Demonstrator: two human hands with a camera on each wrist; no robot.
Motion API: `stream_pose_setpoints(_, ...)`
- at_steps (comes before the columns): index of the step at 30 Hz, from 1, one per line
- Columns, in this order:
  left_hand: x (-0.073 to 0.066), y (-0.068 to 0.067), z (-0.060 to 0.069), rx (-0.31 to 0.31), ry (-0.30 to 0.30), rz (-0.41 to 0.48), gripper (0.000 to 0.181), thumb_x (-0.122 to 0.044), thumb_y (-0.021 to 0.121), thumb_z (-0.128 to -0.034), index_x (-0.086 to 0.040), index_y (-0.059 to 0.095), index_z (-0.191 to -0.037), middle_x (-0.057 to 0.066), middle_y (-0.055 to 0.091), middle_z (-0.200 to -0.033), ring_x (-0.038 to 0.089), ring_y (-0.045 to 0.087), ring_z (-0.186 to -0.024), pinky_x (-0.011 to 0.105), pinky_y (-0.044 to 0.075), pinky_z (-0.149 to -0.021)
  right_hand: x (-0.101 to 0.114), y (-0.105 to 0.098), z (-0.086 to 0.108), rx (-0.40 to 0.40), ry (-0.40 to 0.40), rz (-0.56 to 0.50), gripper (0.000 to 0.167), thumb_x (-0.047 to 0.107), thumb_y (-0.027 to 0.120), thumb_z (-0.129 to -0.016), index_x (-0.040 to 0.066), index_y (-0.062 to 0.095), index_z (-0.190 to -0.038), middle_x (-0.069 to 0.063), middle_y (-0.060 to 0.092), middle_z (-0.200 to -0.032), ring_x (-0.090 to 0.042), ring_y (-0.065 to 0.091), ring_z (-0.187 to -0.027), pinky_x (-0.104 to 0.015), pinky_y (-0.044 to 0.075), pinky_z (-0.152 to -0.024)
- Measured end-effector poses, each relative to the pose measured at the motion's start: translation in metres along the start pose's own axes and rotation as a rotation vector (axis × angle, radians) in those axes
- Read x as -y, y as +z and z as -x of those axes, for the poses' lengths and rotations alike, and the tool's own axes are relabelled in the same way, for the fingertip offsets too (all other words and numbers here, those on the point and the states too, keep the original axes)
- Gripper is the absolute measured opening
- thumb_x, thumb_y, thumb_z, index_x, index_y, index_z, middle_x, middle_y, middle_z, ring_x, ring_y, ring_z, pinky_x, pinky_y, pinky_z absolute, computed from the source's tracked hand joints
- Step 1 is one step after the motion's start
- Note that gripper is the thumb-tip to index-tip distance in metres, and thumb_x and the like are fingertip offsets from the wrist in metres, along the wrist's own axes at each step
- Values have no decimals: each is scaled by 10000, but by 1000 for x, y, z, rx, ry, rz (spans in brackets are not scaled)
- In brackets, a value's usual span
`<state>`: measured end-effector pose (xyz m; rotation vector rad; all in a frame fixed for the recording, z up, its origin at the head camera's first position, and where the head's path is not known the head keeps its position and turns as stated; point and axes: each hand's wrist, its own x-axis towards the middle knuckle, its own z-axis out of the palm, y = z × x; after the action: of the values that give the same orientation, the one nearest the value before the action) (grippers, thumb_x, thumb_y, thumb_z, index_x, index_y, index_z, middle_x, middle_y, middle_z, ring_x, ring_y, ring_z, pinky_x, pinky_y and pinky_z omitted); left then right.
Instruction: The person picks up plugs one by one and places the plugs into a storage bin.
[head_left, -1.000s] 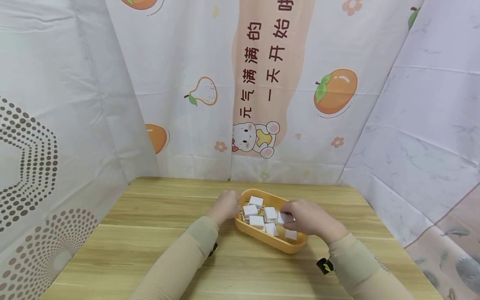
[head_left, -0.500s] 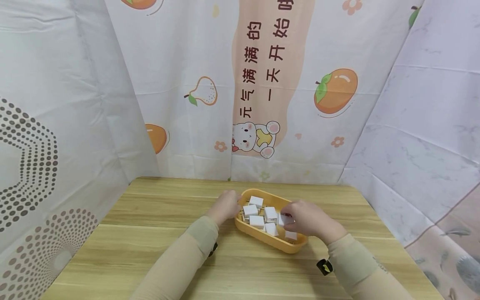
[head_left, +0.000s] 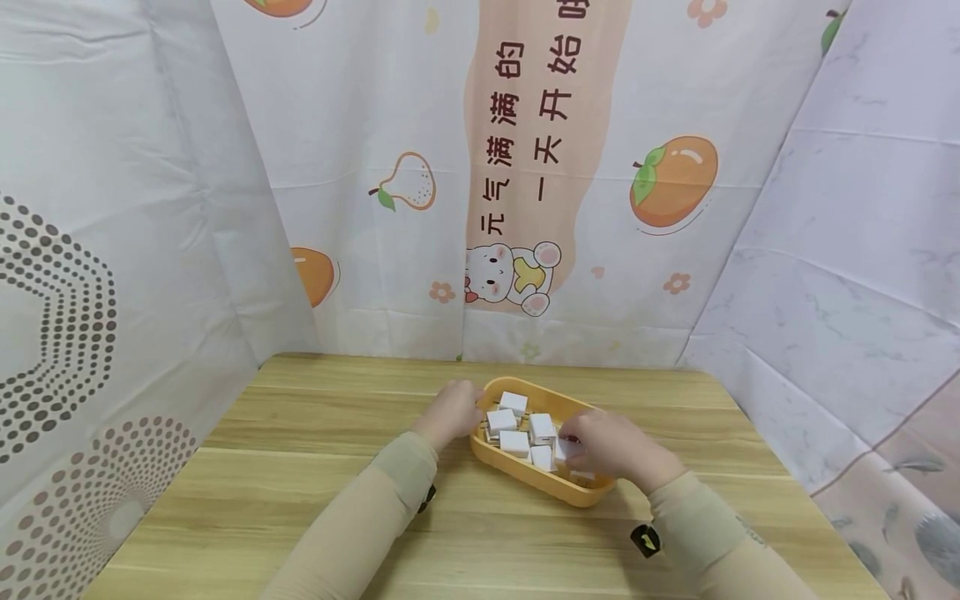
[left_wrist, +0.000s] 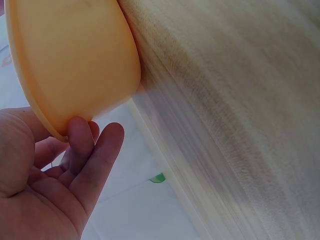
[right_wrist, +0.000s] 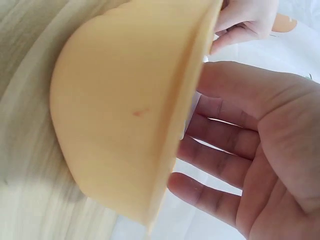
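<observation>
An orange-yellow oval plastic basket [head_left: 525, 475] stands on the wooden table, holding several white charger plugs [head_left: 513, 443], some with metal prongs showing. At its left end my left hand [head_left: 452, 410] pinches the rim; the left wrist view shows fingers [left_wrist: 82, 142] against the outer wall, the thumb partly hidden behind the rim. Over the right half of the basket, my right hand [head_left: 618, 448] holds one white charger plug [head_left: 566, 454] between thumb and fingers, low among the others. In the right wrist view the basket wall hides most of that plug and the fingertips.
The light wooden table [head_left: 300, 500] extends around the basket on all sides. A printed curtain [head_left: 375, 250] hangs along the table's far edge, with more cloth at left and right. Another charger plug [head_left: 582, 476] lies under the right hand.
My right hand has moved slightly toward me, bringing the charger plug lower in the basket, beside the front plugs. The left hand and the basket stay in place.
</observation>
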<state>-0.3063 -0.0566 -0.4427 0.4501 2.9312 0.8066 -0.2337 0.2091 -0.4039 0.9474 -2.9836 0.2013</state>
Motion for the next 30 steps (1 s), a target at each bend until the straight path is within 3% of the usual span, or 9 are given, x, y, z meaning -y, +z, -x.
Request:
stream_pose_setpoints(9,1,0,1,-1,11,-4,427,-42,640,-944,-30,631,-1370,104,601,-1402,201,605,-1039,310,506,-825,0,10,-2,11,31,22,136,219,826,-831,205,701,-882,120,524,-740,-124,475,-677,-336,407,-598)
stream_pose_setpoints(17,0,0,3,2,10,17,415,-21,635,-944,-16,636,-1359,117,603,-1398,218,613,-1008,283,525,-721,1,11,-2,12,35,22,143,229,830,-838,214,691,-869,117,517,-725,-121,472,-669,-334,406,-588)
stream_pose_setpoints(24,1,0,3,3,5,20,402,-14,642,-938,-9,650,-1340,114,617,-1382,211,614,-997,298,520,-771,1,15,-1,14,28,20,151,260,832,-845,226,686,-860,113,494,-687,-111,448,-646,-324,375,-559)
stream_pose_setpoints(30,1,0,3,6,11,4,404,-30,643,-947,-13,643,-1350,112,612,-1388,211,607,-1004,300,517,-771,3,13,-1,17,35,0,170,199,833,-829,217,664,-834,105,543,-740,-118,471,-665,-339,406,-587)
